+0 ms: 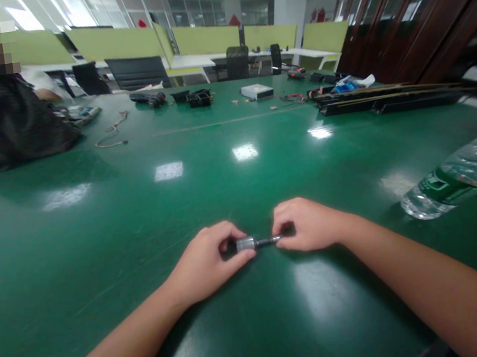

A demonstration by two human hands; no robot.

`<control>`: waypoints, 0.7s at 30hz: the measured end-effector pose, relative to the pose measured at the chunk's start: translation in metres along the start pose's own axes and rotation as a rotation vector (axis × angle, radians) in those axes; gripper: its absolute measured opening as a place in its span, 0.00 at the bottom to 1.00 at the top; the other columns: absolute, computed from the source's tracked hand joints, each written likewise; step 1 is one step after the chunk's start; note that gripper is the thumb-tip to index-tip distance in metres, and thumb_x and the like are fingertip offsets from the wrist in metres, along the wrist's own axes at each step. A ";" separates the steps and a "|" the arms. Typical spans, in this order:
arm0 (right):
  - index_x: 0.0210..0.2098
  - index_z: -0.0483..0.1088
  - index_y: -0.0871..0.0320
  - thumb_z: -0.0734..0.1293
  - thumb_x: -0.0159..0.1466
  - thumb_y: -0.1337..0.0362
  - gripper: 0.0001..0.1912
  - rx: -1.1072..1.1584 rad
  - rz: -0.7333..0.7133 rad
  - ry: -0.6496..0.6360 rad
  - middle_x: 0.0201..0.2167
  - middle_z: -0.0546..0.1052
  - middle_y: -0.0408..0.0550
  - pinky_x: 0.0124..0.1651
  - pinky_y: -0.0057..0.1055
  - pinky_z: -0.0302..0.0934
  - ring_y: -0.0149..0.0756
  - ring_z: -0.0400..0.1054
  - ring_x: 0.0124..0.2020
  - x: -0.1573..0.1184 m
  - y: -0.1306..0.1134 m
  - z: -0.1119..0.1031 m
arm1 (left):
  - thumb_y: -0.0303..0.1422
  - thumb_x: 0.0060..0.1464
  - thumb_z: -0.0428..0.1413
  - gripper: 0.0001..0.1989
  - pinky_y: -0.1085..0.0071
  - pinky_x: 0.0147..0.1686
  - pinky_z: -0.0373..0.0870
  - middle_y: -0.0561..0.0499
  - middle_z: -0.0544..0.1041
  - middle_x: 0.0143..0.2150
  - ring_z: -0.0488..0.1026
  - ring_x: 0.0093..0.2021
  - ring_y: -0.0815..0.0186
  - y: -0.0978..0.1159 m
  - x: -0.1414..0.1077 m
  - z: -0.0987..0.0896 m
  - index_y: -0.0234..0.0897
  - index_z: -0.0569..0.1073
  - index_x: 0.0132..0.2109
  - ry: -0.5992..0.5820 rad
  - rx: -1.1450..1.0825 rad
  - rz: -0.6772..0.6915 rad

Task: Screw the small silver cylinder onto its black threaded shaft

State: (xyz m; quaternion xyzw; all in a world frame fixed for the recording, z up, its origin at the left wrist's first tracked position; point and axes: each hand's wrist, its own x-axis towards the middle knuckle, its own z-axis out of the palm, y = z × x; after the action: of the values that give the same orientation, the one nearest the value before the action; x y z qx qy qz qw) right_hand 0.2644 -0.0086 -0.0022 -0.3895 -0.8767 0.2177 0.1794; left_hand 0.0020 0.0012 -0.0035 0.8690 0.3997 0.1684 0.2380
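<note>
Left hand (208,261) and right hand (308,225) faced each other low over the glossy green desk (222,186), each closed to a narrow pinch. Between the left thumb and forefinger sat a small metal cylinder (246,243), silvery along its side. From its right end a thin dark shaft (265,241) ran across the gap, and the right thumb and forefinger gripped the far tip of it. Whether cylinder and shaft were one piece or two joined parts could not be told. The object lay roughly level, near the middle of the view.

Beyond the right forearm was a clear plastic bottle (450,183) with a green label, well apart from the hands. Along the far side of the desk were a thin cable (112,137), black plastic parts (199,98), a pale flat box (257,92) and, to the right, a stack of long black strips (390,101) with a crumpled blue-and-white wrapper (353,84) by it. At the far left, a person in dark clothing (6,121) was beside the desk.
</note>
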 end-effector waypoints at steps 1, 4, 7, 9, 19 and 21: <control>0.33 0.79 0.58 0.72 0.57 0.67 0.04 -0.005 0.024 -0.005 0.31 0.78 0.45 0.38 0.28 0.62 0.32 0.71 0.33 -0.001 0.002 -0.003 | 0.45 0.57 0.60 0.13 0.70 0.33 0.63 0.53 0.76 0.32 0.71 0.32 0.64 0.000 0.000 0.000 0.40 0.78 0.40 0.002 0.000 -0.005; 0.33 0.79 0.60 0.73 0.57 0.67 0.04 -0.050 0.141 0.019 0.31 0.78 0.46 0.36 0.27 0.62 0.32 0.71 0.32 -0.003 0.010 -0.011 | 0.45 0.57 0.60 0.14 0.70 0.32 0.63 0.53 0.75 0.30 0.70 0.31 0.64 0.001 0.000 0.000 0.39 0.78 0.40 0.008 -0.009 -0.021; 0.33 0.80 0.61 0.73 0.57 0.67 0.05 0.001 0.192 0.008 0.31 0.79 0.46 0.35 0.27 0.62 0.31 0.71 0.31 -0.004 0.016 -0.016 | 0.45 0.57 0.59 0.14 0.70 0.31 0.63 0.53 0.75 0.30 0.70 0.30 0.64 0.002 0.001 0.000 0.39 0.77 0.39 0.012 -0.018 -0.022; 0.33 0.80 0.60 0.74 0.56 0.67 0.04 0.045 0.168 -0.012 0.30 0.78 0.46 0.35 0.26 0.62 0.30 0.70 0.31 -0.004 0.016 -0.016 | 0.45 0.57 0.59 0.14 0.71 0.31 0.63 0.53 0.75 0.30 0.70 0.30 0.64 0.002 0.001 0.000 0.39 0.77 0.39 0.015 -0.018 -0.023; 0.34 0.80 0.59 0.74 0.58 0.66 0.05 0.075 0.087 -0.004 0.31 0.78 0.45 0.35 0.26 0.61 0.30 0.70 0.31 -0.001 0.006 -0.005 | 0.44 0.58 0.59 0.13 0.71 0.31 0.63 0.53 0.75 0.30 0.70 0.30 0.64 -0.001 0.000 0.001 0.39 0.77 0.40 0.020 -0.013 0.009; 0.35 0.80 0.60 0.73 0.60 0.65 0.05 0.065 0.067 0.004 0.31 0.78 0.45 0.36 0.27 0.61 0.30 0.70 0.32 0.002 0.002 -0.001 | 0.45 0.58 0.59 0.13 0.71 0.31 0.63 0.53 0.75 0.30 0.70 0.30 0.65 -0.002 0.000 0.001 0.39 0.77 0.40 0.016 -0.006 0.011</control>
State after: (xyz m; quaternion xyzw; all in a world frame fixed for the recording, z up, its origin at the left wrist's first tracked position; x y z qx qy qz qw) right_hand 0.2648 -0.0058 -0.0021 -0.4129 -0.8553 0.2512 0.1866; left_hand 0.0015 0.0025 -0.0056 0.8691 0.3963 0.1780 0.2365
